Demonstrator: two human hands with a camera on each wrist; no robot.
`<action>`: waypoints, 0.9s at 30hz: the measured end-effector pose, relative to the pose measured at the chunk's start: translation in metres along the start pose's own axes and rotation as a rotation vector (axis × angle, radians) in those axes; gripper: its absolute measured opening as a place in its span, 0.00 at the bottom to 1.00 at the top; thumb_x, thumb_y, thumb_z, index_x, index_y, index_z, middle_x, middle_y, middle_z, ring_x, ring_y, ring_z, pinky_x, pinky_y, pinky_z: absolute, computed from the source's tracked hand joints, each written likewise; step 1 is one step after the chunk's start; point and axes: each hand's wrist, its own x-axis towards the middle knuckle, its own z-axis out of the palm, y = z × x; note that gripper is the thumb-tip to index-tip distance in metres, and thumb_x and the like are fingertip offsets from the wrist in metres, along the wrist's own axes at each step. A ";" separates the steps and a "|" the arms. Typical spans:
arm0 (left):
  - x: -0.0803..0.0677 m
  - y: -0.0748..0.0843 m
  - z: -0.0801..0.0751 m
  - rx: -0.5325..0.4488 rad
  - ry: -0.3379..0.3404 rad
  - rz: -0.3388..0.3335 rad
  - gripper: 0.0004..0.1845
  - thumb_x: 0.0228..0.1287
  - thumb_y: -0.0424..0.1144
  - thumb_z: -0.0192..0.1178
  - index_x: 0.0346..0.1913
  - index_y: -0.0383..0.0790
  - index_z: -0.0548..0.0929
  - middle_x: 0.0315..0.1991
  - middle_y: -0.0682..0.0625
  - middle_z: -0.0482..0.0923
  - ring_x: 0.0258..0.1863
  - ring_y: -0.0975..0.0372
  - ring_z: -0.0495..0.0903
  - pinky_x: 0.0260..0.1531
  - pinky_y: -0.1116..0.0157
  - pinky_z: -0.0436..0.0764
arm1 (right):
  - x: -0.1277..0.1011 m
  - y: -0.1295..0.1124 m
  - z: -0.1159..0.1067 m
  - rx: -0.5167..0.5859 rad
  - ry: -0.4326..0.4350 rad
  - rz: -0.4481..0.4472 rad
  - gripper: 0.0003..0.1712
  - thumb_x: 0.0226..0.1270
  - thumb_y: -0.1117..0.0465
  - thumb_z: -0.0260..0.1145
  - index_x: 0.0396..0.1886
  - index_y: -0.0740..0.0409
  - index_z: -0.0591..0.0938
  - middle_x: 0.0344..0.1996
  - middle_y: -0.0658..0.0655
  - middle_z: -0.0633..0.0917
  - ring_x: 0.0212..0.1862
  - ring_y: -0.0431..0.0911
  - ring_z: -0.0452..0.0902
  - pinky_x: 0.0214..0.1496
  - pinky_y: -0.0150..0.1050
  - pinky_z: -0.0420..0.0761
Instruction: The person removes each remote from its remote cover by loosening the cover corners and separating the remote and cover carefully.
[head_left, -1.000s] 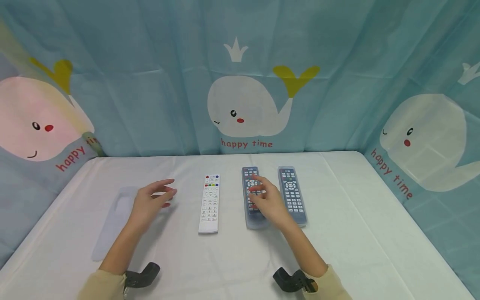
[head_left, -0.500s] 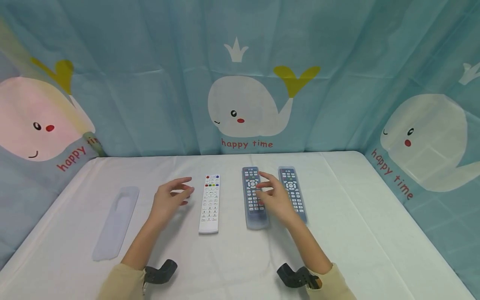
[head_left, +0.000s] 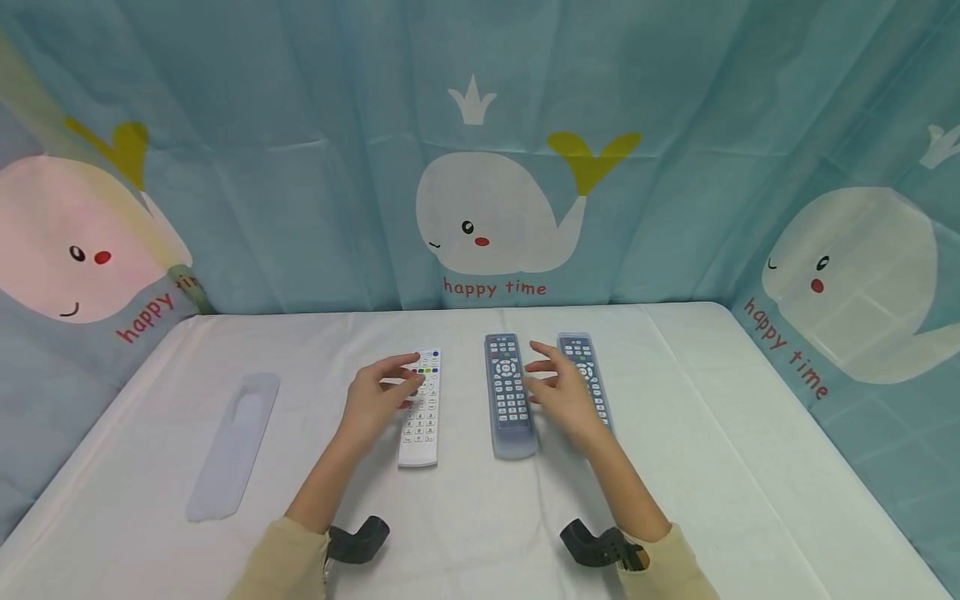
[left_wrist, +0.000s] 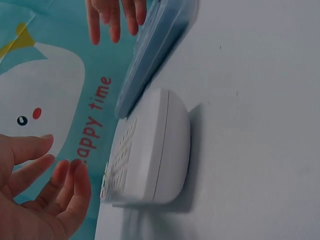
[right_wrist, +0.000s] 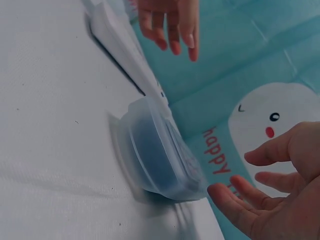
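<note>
My left hand [head_left: 375, 400] hovers just left of and over the white remote control [head_left: 418, 425], its fingers loosely bent and holding nothing. In the left wrist view the white remote [left_wrist: 150, 155] lies on the table apart from the fingertips [left_wrist: 81, 177]. My right hand [head_left: 566, 400] hangs between two dark remotes in clear sleeves, also holding nothing. The middle sleeved remote [head_left: 512, 408] is fully visible to its left; the right-hand sleeved remote [head_left: 585, 358] is partly hidden behind the hand. In the right wrist view the sleeved remote [right_wrist: 155, 155] sits near the fingers.
An unfilled translucent sleeve [head_left: 232, 450] lies flat at the left of the white-covered table [head_left: 735, 467]. Blue curtains [head_left: 315, 167] printed with whales rise behind and along both sides. Each wrist carries a black camera mount, such as the left one [head_left: 360, 540].
My left hand has moved right, from beside the translucent sleeve to the white remote. My right hand has drifted slightly right, off the middle sleeved remote. The remotes have stayed put.
</note>
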 end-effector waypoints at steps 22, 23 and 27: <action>0.000 0.013 0.058 -0.099 -0.041 0.029 0.21 0.73 0.31 0.67 0.66 0.33 0.83 0.50 0.37 0.83 0.46 0.46 0.89 0.45 0.58 0.91 | 0.006 0.008 -0.007 -0.002 -0.050 -0.039 0.33 0.77 0.72 0.61 0.79 0.65 0.67 0.62 0.74 0.80 0.56 0.64 0.84 0.56 0.48 0.88; 0.001 0.013 0.060 -0.107 -0.042 0.028 0.21 0.72 0.31 0.67 0.65 0.33 0.83 0.50 0.37 0.83 0.46 0.46 0.89 0.45 0.58 0.91 | 0.006 0.009 -0.007 -0.003 -0.053 -0.038 0.33 0.77 0.72 0.61 0.79 0.65 0.67 0.62 0.74 0.79 0.57 0.64 0.84 0.56 0.48 0.88; 0.002 0.014 0.068 -0.118 -0.050 0.039 0.20 0.72 0.30 0.67 0.65 0.31 0.83 0.49 0.36 0.83 0.45 0.45 0.89 0.43 0.59 0.91 | 0.008 0.012 -0.007 -0.006 -0.060 -0.026 0.33 0.77 0.71 0.61 0.79 0.64 0.67 0.62 0.73 0.79 0.57 0.63 0.84 0.57 0.48 0.88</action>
